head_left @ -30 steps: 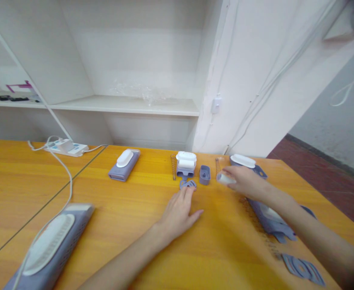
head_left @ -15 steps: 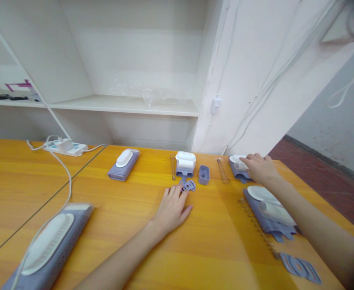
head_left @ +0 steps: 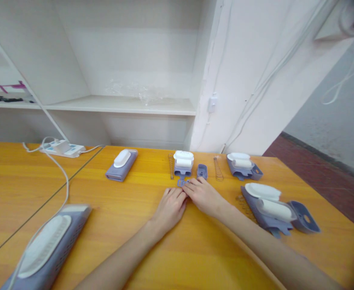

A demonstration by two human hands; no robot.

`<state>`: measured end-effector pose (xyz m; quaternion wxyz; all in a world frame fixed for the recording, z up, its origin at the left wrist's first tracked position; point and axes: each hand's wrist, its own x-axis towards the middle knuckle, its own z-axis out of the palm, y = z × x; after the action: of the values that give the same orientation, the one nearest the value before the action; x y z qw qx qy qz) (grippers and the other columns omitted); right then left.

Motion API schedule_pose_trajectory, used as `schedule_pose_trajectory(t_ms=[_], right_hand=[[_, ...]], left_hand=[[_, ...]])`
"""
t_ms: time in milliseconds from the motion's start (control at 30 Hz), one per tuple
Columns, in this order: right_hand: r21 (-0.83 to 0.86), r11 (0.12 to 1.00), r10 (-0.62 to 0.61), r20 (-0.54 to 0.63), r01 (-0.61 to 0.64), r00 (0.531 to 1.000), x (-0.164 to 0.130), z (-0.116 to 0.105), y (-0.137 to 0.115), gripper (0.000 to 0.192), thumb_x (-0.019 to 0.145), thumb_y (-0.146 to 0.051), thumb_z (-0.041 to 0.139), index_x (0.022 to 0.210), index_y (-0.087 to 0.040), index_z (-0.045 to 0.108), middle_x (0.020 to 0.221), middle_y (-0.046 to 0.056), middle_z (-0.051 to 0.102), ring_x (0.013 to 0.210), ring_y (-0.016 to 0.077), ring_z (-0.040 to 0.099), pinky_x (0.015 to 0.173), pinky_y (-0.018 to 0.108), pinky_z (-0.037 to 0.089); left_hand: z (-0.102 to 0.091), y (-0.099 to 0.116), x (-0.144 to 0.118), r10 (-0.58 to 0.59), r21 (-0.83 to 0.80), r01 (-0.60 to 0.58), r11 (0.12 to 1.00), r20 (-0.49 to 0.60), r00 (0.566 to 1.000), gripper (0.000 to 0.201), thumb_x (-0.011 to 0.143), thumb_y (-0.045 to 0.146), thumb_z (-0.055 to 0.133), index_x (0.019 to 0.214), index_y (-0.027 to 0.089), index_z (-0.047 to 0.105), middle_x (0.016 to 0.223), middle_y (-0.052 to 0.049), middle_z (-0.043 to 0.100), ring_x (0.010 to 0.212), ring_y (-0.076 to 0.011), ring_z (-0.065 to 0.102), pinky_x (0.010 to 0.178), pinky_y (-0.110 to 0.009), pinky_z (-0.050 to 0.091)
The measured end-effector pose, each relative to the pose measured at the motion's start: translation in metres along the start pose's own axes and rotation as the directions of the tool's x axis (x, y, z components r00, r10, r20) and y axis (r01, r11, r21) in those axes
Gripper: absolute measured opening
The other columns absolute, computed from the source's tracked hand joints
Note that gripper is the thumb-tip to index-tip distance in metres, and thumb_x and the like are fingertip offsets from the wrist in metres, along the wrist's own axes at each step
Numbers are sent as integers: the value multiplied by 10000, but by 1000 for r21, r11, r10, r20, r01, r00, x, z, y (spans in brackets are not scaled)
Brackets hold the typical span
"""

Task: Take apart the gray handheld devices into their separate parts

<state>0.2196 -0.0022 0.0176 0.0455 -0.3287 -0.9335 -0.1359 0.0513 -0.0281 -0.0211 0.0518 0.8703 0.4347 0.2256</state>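
In the head view my left hand rests on the table with its fingers curled together. What they hold, if anything, is hidden. My right hand reaches in beside it, its bent fingertips on a flat purple plastic piece and touching the left fingers. Just beyond lies a purple case with a white roll and a white oval part on top. A coil spring lies to its left. A small purple cup-shaped cap stands to its right, behind my right hand.
Farther right are another spring, a small opened purple case and a larger one. At left lie a closed small case, a large purple case with a cable across it, and a power strip. White shelving stands behind.
My right hand has moved left from the small case at far right to the flat purple piece beside my left hand. The left hand stays nearly in place. The view has shifted slightly.
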Motion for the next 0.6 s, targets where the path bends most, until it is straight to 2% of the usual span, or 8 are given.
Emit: schedule_pose_trajectory(t_ms=[100,200,267,333,433,600], right_hand=[[-101,994,-41,0,41,999,0,8,-5,164,911,-173,479,939,-130,634,902,92,664,909,222,526,786,364,349],[-177,982,-78,-37,71,996,-9,8,-13,177,896,-161,494,958,-101,647,940,118,668,939,240,527,805,380,352],[-169,984,-71,-57,61,996,-18,6,-21,189,891,-176,496,955,-106,659,928,122,673,935,248,531,811,393,352],[-143,990,-13,-54,5,998,-29,3,-28,225,899,-223,480,959,-112,667,916,129,676,920,258,537,822,416,353],[-144,979,141,-10,-141,990,-45,0,-28,334,915,-292,437,1062,-77,646,967,169,669,950,288,533,869,466,340],[-196,917,364,49,-348,930,-59,-4,-4,389,912,-266,402,1200,-66,572,1003,193,653,1022,323,511,921,522,291]], left_hand=[[-6,-3,-2,-10,-9,10,1000,-33,999,193,896,153,404,1003,174,564,1111,-86,602,1047,-211,534,926,-386,411],[-8,-9,-1,29,-26,-29,999,-23,999,322,871,128,412,1178,161,504,1248,-105,562,1203,-217,471,1035,-417,353],[-8,-11,-1,48,-29,-48,998,0,999,395,867,123,409,1259,156,455,1295,-109,542,1245,-210,448,1071,-425,328],[-7,-11,-1,45,-13,-44,999,15,999,393,881,130,389,1266,154,461,1309,-113,532,1238,-209,457,1067,-415,342],[-6,-9,-2,33,17,-33,999,19,999,377,898,144,366,1257,150,480,1316,-122,519,1223,-218,463,1045,-402,373],[-7,-7,-2,23,18,-23,1000,15,1000,366,904,166,366,1246,170,495,1306,-122,524,1218,-228,467,1024,-418,393]])
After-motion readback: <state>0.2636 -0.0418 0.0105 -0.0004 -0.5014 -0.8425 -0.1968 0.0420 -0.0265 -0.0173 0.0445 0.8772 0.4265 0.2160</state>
